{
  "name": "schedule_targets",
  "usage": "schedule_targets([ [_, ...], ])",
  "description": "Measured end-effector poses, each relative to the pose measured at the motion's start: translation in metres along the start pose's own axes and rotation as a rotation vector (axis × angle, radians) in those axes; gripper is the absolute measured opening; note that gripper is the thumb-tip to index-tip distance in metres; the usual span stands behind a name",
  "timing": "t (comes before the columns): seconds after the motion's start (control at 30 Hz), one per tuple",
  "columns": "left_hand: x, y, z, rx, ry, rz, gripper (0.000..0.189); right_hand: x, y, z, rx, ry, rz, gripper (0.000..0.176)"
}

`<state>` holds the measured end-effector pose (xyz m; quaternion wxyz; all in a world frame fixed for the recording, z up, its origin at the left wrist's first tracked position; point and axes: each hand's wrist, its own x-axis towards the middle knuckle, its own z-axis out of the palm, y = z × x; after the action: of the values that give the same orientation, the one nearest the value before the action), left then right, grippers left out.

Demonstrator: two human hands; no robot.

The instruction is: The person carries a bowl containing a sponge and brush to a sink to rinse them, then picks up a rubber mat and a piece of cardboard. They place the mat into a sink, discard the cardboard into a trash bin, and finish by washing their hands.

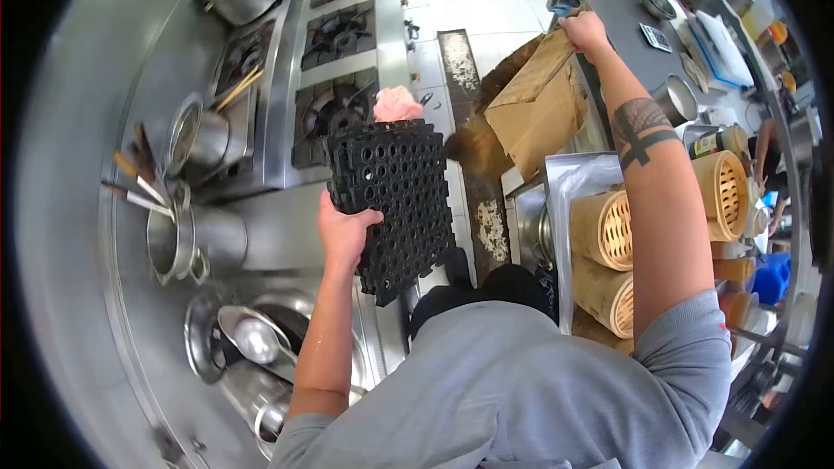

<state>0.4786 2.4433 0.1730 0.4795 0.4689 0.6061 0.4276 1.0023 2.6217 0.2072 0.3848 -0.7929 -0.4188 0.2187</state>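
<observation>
A stack of black perforated mats (395, 200) is held upright in my left hand (346, 230), with the thumb over its face and the other fingers hidden behind it. My right hand (586, 32) is closed on the upper edge of a stained brown cardboard piece (534, 108), which hangs over the floor beside the dark counter. Behind the top of the mats shows a pale pink item (397, 104), close to the stove edge; what it is, I cannot make out.
Gas burners (339, 30) line the left, with a steel pot (195, 239) and ladles near me. Bamboo steamers (604, 230) stand at the right. A dark floor strip (486, 217) runs down the middle. The counter (608, 0) holds a calculator (656, 36).
</observation>
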Motion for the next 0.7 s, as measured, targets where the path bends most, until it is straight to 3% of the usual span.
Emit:
schedule_targets([
  [0.1, 0.052, 0.008, 0.028, 0.044, -0.047, 0.047, 0.061, 0.042, 0.028, -0.006, -0.255, -0.065, 0.013, 0.052],
  [0.13, 0.069, 0.01, 0.038, 0.092, -0.031, 0.064, 0.062, 0.054, 0.04, -0.002, -0.349, 0.027, -0.054, 0.057],
  [0.17, 0.088, 0.015, 0.052, 0.136, -0.018, 0.089, 0.064, 0.066, 0.053, -0.004, -0.41, -0.011, -0.144, 0.055],
  [0.2, 0.107, 0.021, 0.064, 0.136, -0.05, 0.108, 0.064, 0.085, 0.067, -0.001, -0.339, 0.023, -0.087, 0.054],
  [0.23, 0.125, 0.026, 0.074, 0.1, -0.069, 0.074, 0.065, 0.092, 0.07, -0.007, -0.383, -0.095, -0.169, 0.049],
  [0.27, 0.153, 0.039, 0.105, 0.085, -0.115, 0.048, 0.066, 0.106, 0.06, -0.014, -0.337, -0.112, 0.003, 0.042],
  [0.3, 0.168, 0.048, 0.118, 0.157, -0.114, 0.055, 0.067, 0.142, 0.085, -0.002, -0.75, -0.132, -0.321, 0.039],
  [0.33, 0.185, 0.052, 0.131, 0.141, -0.11, 0.056, 0.067, 0.154, 0.098, 0.007, -0.489, 0.034, -0.293, 0.04],
  [0.57, 0.304, 0.101, 0.208, 0.03, -0.167, 0.055, 0.064, 0.183, 0.05, -0.035, -0.422, -0.088, -0.154, 0.04],
  [0.7, 0.376, 0.127, 0.247, 0.129, -0.135, 0.125, 0.065, 0.217, 0.049, -0.045, -0.243, -0.044, -0.098, 0.042],
])
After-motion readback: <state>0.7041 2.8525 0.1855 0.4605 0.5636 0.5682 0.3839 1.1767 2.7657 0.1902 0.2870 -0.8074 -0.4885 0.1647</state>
